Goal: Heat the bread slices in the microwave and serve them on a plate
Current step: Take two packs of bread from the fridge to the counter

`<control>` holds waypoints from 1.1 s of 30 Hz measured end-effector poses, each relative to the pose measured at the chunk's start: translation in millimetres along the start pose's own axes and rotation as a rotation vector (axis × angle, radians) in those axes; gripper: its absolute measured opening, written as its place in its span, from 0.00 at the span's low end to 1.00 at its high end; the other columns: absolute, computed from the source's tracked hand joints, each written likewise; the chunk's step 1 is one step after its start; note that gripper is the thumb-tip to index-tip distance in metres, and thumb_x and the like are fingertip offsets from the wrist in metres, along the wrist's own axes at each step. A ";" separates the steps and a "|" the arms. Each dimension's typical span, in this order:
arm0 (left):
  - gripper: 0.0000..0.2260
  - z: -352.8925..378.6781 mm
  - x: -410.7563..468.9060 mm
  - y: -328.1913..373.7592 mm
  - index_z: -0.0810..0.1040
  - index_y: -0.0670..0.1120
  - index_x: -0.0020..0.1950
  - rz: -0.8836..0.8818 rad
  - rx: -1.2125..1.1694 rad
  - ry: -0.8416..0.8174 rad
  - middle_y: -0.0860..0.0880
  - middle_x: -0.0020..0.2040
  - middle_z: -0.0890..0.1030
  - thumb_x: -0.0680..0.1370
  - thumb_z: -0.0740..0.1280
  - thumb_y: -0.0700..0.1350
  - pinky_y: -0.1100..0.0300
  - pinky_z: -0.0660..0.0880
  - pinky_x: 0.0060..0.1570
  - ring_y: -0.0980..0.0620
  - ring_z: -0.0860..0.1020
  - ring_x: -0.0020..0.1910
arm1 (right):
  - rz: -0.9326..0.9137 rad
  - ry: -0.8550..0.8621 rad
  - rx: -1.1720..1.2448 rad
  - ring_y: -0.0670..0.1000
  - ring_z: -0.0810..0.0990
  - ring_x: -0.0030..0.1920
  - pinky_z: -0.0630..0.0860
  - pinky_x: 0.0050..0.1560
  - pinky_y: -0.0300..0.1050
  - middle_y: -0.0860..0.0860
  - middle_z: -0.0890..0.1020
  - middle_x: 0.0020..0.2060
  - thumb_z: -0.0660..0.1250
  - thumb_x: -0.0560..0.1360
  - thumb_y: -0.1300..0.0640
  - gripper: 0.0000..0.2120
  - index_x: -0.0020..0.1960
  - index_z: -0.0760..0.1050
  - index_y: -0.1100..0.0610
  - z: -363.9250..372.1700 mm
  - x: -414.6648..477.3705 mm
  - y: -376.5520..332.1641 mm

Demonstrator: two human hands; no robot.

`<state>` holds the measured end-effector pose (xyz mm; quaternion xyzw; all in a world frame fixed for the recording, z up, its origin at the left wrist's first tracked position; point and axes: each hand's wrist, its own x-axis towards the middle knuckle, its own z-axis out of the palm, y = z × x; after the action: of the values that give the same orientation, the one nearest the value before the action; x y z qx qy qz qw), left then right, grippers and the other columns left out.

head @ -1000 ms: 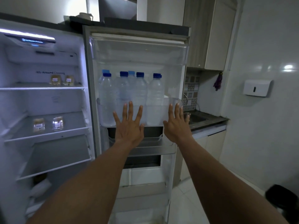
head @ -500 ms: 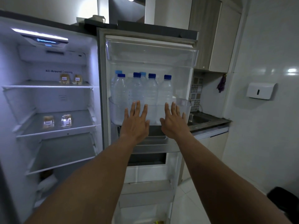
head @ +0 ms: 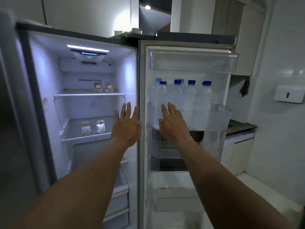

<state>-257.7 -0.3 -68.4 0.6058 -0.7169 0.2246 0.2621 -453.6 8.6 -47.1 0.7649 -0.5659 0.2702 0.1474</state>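
In the lit fridge (head: 42, 76), under the print "All-Around Cooling", two clear packets of bread slices (head: 85, 128) lie on the glass middle shelf (head: 74, 129) with bare room around them, and two more are on the shelf above; the labels are unreadable. The left grip (head: 126, 128) is spread and empty before the fridge's right inner edge. The right grip (head: 173, 124), also flat and empty, fronts its clear plastic door bin (head: 219, 118) of blue-capped bottles (head: 191, 96).

The labels on the small packets (head: 86, 127) on the fridge shelves are too small to read. The bottles (head: 191, 95) blur below behind the frosted door bin (head: 214, 118) and right hand (head: 173, 124). The door hides most of the worktop (head: 239, 128).
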 end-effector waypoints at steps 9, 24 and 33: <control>0.29 4.4 -29.6 -120.0 0.45 0.47 0.83 -0.124 0.056 -0.079 0.41 0.82 0.44 0.85 0.49 0.56 0.42 0.42 0.78 0.41 0.41 0.81 | -0.086 -0.022 0.117 0.57 0.46 0.80 0.49 0.79 0.56 0.58 0.48 0.81 0.54 0.84 0.50 0.30 0.81 0.46 0.56 53.6 33.9 -100.7; 0.28 95.4 29.8 -239.8 0.49 0.47 0.83 -0.285 0.045 -0.124 0.41 0.82 0.49 0.85 0.50 0.54 0.41 0.47 0.79 0.42 0.45 0.81 | -0.050 -0.151 0.206 0.59 0.50 0.79 0.49 0.78 0.57 0.60 0.51 0.80 0.54 0.83 0.50 0.31 0.81 0.46 0.56 194.0 152.4 -160.5; 0.28 188.0 81.9 -304.7 0.48 0.48 0.83 -0.428 -0.033 -0.162 0.42 0.83 0.48 0.84 0.51 0.54 0.43 0.44 0.79 0.43 0.43 0.81 | -0.007 -0.222 0.261 0.60 0.57 0.77 0.59 0.74 0.55 0.60 0.56 0.78 0.55 0.82 0.47 0.32 0.81 0.49 0.57 295.3 244.6 -171.5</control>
<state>12.8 -232.4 -157.2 0.7558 -0.5942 0.1026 0.2552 -166.5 -286.3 -130.8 0.8046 -0.5362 0.2547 -0.0155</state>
